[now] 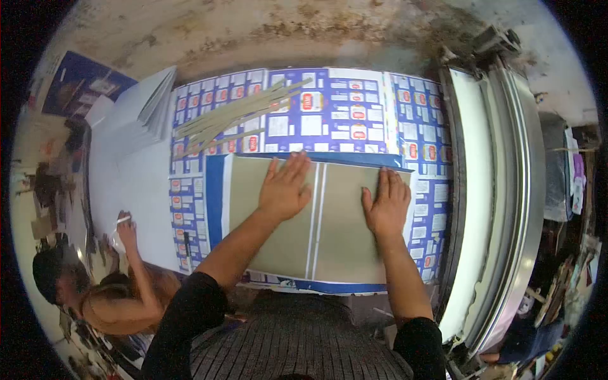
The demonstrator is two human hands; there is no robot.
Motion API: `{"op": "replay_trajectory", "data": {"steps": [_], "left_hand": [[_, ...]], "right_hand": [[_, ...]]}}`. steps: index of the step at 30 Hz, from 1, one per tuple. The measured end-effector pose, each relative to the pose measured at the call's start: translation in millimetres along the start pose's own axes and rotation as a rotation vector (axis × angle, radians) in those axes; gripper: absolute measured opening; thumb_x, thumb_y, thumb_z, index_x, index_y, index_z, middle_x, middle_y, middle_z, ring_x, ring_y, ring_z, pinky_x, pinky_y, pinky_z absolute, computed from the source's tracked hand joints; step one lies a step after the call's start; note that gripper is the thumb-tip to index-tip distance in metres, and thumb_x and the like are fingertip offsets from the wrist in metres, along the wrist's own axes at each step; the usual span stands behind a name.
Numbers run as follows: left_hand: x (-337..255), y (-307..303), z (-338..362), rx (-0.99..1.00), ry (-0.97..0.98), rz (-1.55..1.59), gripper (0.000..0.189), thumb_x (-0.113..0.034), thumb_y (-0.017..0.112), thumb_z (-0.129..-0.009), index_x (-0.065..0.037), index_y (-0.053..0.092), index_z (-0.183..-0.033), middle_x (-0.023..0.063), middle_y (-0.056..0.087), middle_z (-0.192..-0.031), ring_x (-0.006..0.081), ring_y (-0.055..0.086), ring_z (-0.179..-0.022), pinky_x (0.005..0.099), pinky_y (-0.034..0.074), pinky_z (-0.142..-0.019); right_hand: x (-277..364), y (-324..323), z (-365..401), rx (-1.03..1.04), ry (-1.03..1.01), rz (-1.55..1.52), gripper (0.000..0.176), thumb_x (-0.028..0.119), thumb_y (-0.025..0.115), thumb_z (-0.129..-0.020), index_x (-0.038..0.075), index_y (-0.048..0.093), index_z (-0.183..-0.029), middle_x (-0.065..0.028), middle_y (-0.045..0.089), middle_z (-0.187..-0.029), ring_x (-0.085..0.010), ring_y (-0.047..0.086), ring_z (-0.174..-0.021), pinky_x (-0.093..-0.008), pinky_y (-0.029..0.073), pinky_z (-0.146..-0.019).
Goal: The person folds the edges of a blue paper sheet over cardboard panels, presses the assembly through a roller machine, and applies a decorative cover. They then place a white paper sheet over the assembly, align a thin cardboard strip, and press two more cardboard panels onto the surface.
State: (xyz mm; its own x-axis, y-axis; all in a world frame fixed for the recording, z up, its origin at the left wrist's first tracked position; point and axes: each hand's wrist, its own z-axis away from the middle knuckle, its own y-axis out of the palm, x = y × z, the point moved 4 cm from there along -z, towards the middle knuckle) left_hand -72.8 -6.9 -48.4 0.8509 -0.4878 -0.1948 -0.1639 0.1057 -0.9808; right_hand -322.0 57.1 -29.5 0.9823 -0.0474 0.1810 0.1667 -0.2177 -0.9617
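The left hand [286, 193] is pressing an olive-grey flat rectangular panel [278, 237], the right hand [387, 206] a matching olive-grey panel [348, 234], fingers extended, gripping nothing; beneath them, both are probably proving stiff, light, best held by edges nearest the fingertips.

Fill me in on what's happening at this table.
The person's left hand lies flat on the left olive panel, and their right hand on the right olive panel, fingers at or near the far edge. White lines run between the panels, and a blue sheet shows around them. Thin loose strips lie farther back. At left, a co-worker's hand is over white paper.
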Motion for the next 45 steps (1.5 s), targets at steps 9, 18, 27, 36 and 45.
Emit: {"op": "replay_trajectory", "data": {"steps": [9, 18, 27, 36, 45], "left_hand": [[53.8, -16.0, 38.1, 0.004, -0.207, -0.082, 0.071, -0.046, 0.053, -0.093, -0.012, 0.034, -0.152, 0.0125, 0.025, -0.161, 0.0285, 0.025, -0.149, 0.0609, 0.013, -0.117], [51.4, -12.8, 48.3, -0.229, -0.137, -0.119, 0.053, -0.038, 0.061, -0.091, -0.010, 0.055, -0.136, 0.0098, 0.048, -0.148, 0.0259, 0.043, -0.137, 0.0561, 0.027, -0.111], [-92.0, -6.6, 142.4, 0.250, 0.407, 0.280, 0.042, -0.042, 0.058, -0.094, -0.014, 0.063, -0.125, 0.0081, 0.055, -0.139, 0.0288, 0.047, -0.133, 0.0541, 0.034, -0.109], [-126.4, 1.1, 178.0, -0.076, 0.366, 0.107, 0.052, -0.052, 0.052, -0.095, -0.018, 0.059, -0.133, 0.0046, 0.050, -0.147, 0.0265, 0.039, -0.141, 0.0554, 0.026, -0.115], [-123.0, 17.6, 157.7, -0.145, 0.436, -0.070, 0.044, -0.041, 0.054, -0.096, -0.011, 0.061, -0.128, 0.0069, 0.054, -0.142, 0.0222, 0.046, -0.136, 0.0516, 0.030, -0.114]], "right_hand": [[40.2, 18.8, -26.1, 0.175, -0.275, 0.004, 0.061, 0.036, 0.051, -0.095, 0.008, 0.041, -0.149, -0.0143, 0.038, -0.155, -0.0285, 0.031, -0.145, -0.0567, 0.019, -0.118], [37.5, 13.6, -16.7, -0.006, -0.311, -0.113, 0.045, 0.032, 0.066, -0.091, 0.004, 0.063, -0.127, -0.0118, 0.060, -0.135, -0.0305, 0.050, -0.131, -0.0534, 0.032, -0.113], [0.2, -70.8, 134.9, 0.249, -0.266, -0.322, 0.035, 0.015, 0.074, -0.079, 0.009, 0.068, -0.113, -0.0117, 0.064, -0.122, -0.0306, 0.060, -0.112, -0.0452, 0.046, -0.093], [3.6, -74.7, 203.9, 0.149, -0.395, -0.127, 0.037, 0.017, 0.073, -0.079, 0.006, 0.068, -0.115, -0.0059, 0.064, -0.128, -0.0245, 0.056, -0.122, -0.0437, 0.042, -0.102], [0.4, -66.2, 181.7, 0.126, -0.516, -0.119, 0.036, 0.016, 0.069, -0.079, 0.006, 0.068, -0.113, -0.0055, 0.066, -0.123, -0.0240, 0.060, -0.117, -0.0391, 0.048, -0.097]]}}
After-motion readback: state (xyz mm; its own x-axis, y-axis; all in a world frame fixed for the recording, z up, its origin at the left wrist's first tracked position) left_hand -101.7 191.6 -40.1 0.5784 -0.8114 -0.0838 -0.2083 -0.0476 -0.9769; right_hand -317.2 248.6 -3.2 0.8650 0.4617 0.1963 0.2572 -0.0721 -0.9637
